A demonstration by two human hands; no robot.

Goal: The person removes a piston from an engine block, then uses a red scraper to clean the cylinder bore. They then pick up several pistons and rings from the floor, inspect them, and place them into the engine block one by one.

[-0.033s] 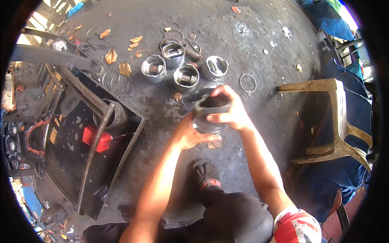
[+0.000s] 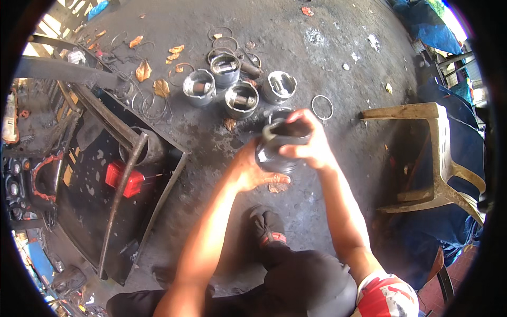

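Left hand (image 2: 251, 170) cups the piston (image 2: 273, 160) low, right hand (image 2: 312, 145) clasps its upper end — both full. Best turned slowly with both palms on, since smooth metal could slip. Just beyond the grip: more pistons (image 2: 241, 110) — loose ring (image 2: 322, 120) farther right.

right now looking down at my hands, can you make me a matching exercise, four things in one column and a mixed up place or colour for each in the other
Things
1. dark piston
2. red box
3. plastic chair
4. thin loose ring

Places and colours
a. beige, at the right side of the view
b. on the floor, beyond the right hand
c. held between the left hand and the right hand
d. at the left, partly behind a slanting metal rod

Pairs: 1-c, 2-d, 3-a, 4-b
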